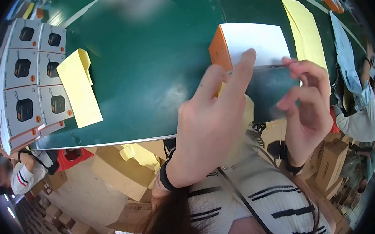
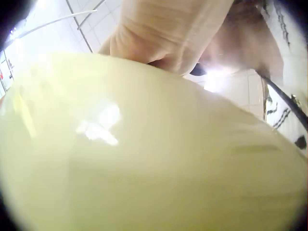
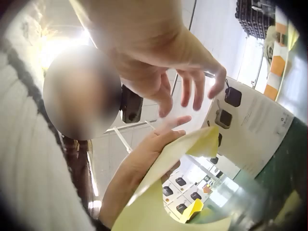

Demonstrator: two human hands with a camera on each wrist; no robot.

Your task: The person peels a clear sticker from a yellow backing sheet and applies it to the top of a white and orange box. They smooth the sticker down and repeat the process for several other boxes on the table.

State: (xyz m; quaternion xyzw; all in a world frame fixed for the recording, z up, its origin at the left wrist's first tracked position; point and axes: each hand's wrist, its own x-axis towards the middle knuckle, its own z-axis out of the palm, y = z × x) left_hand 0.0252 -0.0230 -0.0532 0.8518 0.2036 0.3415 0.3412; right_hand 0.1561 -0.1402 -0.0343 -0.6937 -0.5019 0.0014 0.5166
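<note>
My left hand [image 1: 211, 119] holds a glossy pale yellow sheet [image 1: 249, 111], partly hidden behind its fingers, with the index finger stretched out. Up close, the curved sheet [image 2: 144, 144] fills most of the left wrist view. Facing it, my right hand [image 1: 311, 108] has bent, spread fingers with nothing between them. In the right wrist view these fingers hang near the left index finger, apart from the sheet [image 3: 163, 168]. Just beyond both hands, a white box with an orange end [image 1: 256, 42] lies on the green table [image 1: 142, 89].
Stacked white boxes [image 1: 21, 67] with pictures of a black device stand at the left. A folded yellow sheet [image 1: 80, 94] leans by them; another yellow sheet [image 1: 305, 30] lies right of the box. An open carton [image 1: 121, 169] sits below the table edge. Other people are at both sides.
</note>
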